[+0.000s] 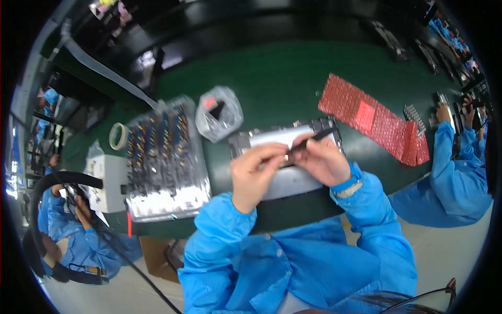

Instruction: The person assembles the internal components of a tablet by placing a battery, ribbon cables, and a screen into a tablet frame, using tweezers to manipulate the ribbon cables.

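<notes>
My right hand (328,161) is closed on a narrow black strip-shaped part (315,139), which slants up to the right. At the strip's lower left end, the thumb and fingers of my left hand (255,170) are pinched together. A tiny pale spot shows at those fingertips, too small to name. Beneath both hands lies a flat electronic device casing (282,190), silver along its near side, with a dark frame and a white panel toward the far side. My hands hide its middle.
Left of the casing, a clear plastic tray (170,206) holds rows of dark parts. Near it are a tape roll (118,136), a white box (112,183) and a clear plastic bag (219,116). Red bubble wrap (361,112) lies right on the green table (272,73). Co-workers sit on both sides.
</notes>
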`<move>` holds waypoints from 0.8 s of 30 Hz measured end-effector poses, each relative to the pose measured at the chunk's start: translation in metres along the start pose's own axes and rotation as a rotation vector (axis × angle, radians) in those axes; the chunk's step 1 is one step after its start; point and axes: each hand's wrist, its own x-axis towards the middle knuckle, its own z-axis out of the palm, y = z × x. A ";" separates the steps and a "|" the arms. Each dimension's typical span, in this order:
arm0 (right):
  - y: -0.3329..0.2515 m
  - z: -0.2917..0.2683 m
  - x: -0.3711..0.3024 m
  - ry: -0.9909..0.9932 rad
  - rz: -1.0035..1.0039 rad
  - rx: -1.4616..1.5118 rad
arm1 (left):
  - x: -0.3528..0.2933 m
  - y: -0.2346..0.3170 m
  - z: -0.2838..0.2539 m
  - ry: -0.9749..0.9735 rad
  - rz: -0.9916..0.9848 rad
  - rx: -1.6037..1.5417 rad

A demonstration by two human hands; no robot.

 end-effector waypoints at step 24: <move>-0.001 0.014 -0.016 -0.010 -0.164 -0.556 | -0.010 -0.003 -0.009 -0.078 -0.393 -0.604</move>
